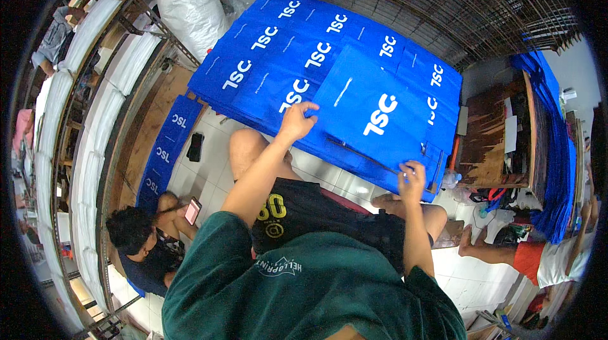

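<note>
A broad stack of blue printed sheets (282, 39) with white lettering lies in front of me, several panels side by side. On top, nearer me, one loose blue sheet (358, 96) lies turned at an angle, with a large white print. My left hand (299, 123) hovers by its left near corner, fingers loosely bent and apart, nothing seen in them. Beyond the sheet's near right corner is my right hand (411, 182), its fingers curled together; whatever they pinch, if anything, is too small to make out. A dark slit (361, 153) runs along the near edge between the hands.
At left, a seated person (142, 245) holds a phone beside a strip of blue printed material (166, 150). A black phone (196, 147) lies on the tiles. Metal racks (494, 4) stand behind; a wooden cabinet (494, 144) is at right, near another person's leg (491, 252).
</note>
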A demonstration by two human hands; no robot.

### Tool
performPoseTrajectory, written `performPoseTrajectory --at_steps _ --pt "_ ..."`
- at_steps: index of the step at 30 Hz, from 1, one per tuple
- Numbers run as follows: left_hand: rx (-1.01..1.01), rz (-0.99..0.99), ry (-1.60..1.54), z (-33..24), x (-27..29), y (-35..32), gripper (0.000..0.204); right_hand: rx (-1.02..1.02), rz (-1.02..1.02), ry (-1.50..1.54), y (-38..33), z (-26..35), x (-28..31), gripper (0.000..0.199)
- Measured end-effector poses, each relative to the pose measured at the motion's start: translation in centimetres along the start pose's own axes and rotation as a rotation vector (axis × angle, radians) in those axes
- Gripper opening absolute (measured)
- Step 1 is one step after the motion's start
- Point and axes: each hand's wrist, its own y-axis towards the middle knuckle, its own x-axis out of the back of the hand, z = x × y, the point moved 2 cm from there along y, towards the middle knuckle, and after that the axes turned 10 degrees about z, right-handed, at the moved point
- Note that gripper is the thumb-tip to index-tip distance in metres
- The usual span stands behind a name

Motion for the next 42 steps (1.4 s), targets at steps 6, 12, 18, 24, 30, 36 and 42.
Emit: performPoseTrajectory --at_steps 6,12,18,24,30,36,42 --pt "0.325 0.158 0.293 6.7 -3.0 -0.6 0.028 -0.143 0.165 0.047 -3.1 -1.4 -8.0 0.02" --pt "0.224 0.058 0.357 8.1 -3.0 -0.7 0.028 -0.129 0.184 0.012 -2.4 -1.0 -8.0 0.02" --pt "0.29 0.043 0.336 8.3 -3.0 0.0 0.029 -0.169 0.189 0.047 -2.3 -1.0 -8.6 0.019" --pt "0.306 0.041 0.33 8.6 -2.9 -0.1 0.03 -0.164 0.199 0.043 -2.7 -0.8 -8.8 0.02" --pt "0.32 0.04 0.348 7.8 -2.8 0.0 0.036 -0.183 0.217 0.054 -2.9 -0.9 -8.9 0.022" --pt "0.318 0.038 0.344 8.4 -2.9 -0.1 0.037 -0.166 0.199 0.069 -3.1 -1.0 -9.0 0.023" --pt "0.327 0.066 0.346 7.7 -2.5 -0.2 0.037 -0.154 0.188 0.084 -3.4 -1.2 -9.0 0.023"
